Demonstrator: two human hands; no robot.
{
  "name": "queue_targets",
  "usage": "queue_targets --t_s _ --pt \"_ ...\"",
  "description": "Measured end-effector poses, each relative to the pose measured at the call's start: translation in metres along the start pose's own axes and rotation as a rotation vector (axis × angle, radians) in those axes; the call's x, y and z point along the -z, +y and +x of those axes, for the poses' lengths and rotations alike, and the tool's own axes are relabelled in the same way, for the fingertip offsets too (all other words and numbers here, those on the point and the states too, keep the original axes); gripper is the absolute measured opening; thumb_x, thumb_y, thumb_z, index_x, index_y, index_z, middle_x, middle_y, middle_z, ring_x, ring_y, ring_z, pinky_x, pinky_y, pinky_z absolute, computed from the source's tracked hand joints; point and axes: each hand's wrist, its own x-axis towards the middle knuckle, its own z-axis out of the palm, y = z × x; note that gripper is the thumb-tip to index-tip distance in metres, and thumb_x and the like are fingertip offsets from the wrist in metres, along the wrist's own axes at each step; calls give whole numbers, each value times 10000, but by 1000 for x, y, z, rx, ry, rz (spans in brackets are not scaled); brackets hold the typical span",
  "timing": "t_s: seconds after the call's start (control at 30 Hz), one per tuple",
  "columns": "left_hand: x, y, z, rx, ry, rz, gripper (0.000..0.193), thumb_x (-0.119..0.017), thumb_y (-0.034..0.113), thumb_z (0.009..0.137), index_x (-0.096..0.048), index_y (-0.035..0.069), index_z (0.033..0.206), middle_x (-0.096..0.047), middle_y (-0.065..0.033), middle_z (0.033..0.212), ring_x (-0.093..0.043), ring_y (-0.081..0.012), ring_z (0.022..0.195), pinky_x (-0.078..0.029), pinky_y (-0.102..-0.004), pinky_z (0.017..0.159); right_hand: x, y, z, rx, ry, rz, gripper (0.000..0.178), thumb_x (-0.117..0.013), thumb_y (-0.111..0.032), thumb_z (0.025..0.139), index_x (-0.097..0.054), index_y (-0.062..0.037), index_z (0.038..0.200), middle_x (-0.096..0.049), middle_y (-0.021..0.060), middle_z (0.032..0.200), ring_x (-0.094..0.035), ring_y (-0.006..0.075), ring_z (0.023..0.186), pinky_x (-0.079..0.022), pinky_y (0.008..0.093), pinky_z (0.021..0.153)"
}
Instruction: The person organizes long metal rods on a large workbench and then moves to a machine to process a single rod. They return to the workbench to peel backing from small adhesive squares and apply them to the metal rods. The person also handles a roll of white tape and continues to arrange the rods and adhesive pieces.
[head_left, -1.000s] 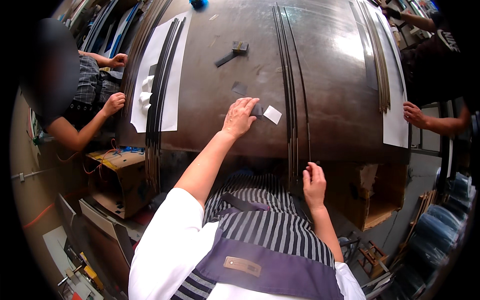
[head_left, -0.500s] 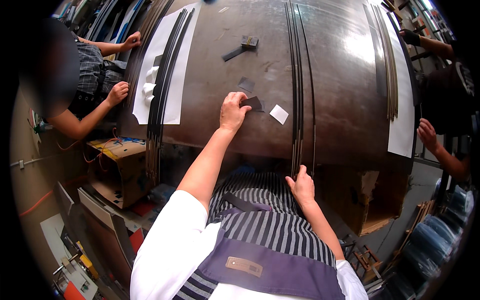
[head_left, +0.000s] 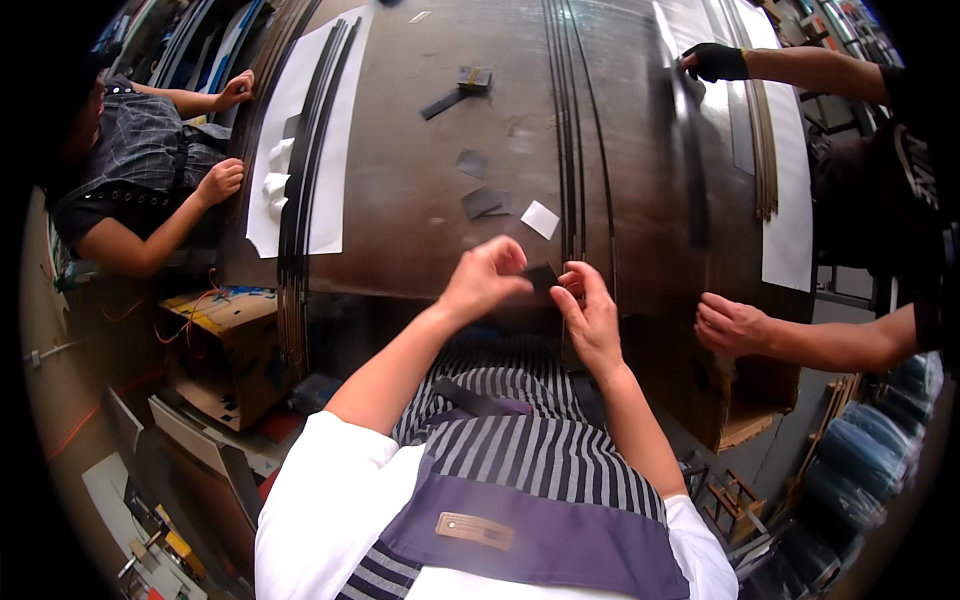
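Observation:
My left hand (head_left: 487, 283) pinches a small dark square sheet (head_left: 541, 279) between thumb and fingers, just over the table's near edge. At the sheet's right side, my right hand (head_left: 592, 318) has thumb and forefinger closed in around its corner; the exact contact is hard to see. Long thin dark strips (head_left: 563, 150) run away from me across the table, their near ends close behind my right hand. Beyond my left hand lie overlapping dark square sheets (head_left: 482, 203), a white square (head_left: 540, 220) and another grey square (head_left: 472, 163).
The brown table (head_left: 400, 220) bears a banded dark bundle (head_left: 475, 77) and, at left, black strips (head_left: 318, 130) on white paper. One co-worker's hand (head_left: 220, 182) rests at the left edge. From the right, a gloved hand (head_left: 715, 62) holds a blurred dark strip (head_left: 695, 170). Cardboard boxes (head_left: 240, 350) stand below.
My left hand has brought a dark square from the table toward me. My right hand has left the strip ends and come up beside it. The right co-worker has reached over the table with a strip.

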Motion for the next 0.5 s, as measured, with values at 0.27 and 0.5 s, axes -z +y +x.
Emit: queue_targets --t_s 0.27,0.5 --pt "-37 -12 -32 253 -128 -256 210 -726 176 835 -689 2 947 -680 -46 769 -614 -99 677 -485 -245 619 -4 9 -11 32 20 -44 252 -541 -249 989 -591 -14 913 -514 85 614 -507 129 519 -414 298 493" --pt "-63 -4 -36 238 -61 -448 147 -714 150 856 -708 6 886 -686 -21 748 -584 -55 630 -458 -194 567 11 11 -19 -136 14 -212 298 -537 -362 967 -555 -65 957 -616 194 691 -624 412 693 -457 458 571"
